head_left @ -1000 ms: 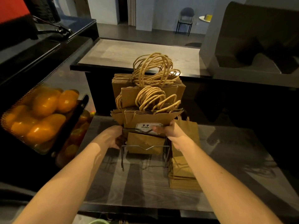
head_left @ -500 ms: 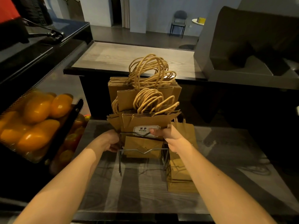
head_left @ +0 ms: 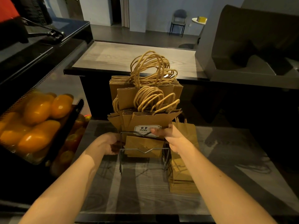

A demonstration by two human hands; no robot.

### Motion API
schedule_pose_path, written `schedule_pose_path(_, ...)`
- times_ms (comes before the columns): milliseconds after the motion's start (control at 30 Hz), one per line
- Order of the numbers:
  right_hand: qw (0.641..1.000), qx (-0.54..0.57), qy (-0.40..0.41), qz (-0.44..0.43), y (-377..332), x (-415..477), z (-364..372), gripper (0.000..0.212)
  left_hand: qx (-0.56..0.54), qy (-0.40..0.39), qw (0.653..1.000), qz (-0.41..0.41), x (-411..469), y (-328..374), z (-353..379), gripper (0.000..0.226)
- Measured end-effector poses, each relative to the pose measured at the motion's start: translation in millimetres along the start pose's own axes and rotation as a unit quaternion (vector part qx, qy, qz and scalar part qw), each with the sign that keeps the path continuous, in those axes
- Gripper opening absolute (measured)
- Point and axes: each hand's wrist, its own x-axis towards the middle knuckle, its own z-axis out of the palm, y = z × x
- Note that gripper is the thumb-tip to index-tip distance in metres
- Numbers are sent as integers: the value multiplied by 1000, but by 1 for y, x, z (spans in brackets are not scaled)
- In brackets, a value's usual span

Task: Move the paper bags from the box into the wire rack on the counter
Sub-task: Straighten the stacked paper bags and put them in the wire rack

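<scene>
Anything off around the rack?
A pile of bags lies on the counter right of the wire rack, outside it. In the rack, the labelled front bag sits askew, top edge slanted, pinched by the right hand.

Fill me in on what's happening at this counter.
A person is stocking a wire rack on the counter with brown paper bags. The right hand pinches the front bag beside its white label. The left hand curls in at the rack's left side; whether it grips wire or bags is hard to tell. A flat stack of bags lies right of the rack.
</scene>
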Motion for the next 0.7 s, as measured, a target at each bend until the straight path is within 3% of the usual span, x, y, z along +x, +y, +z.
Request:
schedule_pose_path(167, 1000, 19, -9, 6, 1, 4, -4, 37, 87, 64, 991, 74, -10, 6, 11, 11)
schedule_pose_path(267, 999, 26, 5, 24, 1, 7, -2, 59, 29, 9, 993, 116, -11, 3, 4, 14)
schedule_pose_path(400, 998, 45, -13, 39, -1, 9, -1, 62, -84, -81, 978, 174, -11, -2, 3, 24)
schedule_pose_path(533, 997, 46, -28, 56, -1, 10, -5, 68, -159, -136, 966, 154, -12, -5, 11, 32)
schedule_pose_path(700, 996, 27, -35, 78, 4, 12, -6, 86, -191, -140, 964, 118, -10, -3, 18, 45)
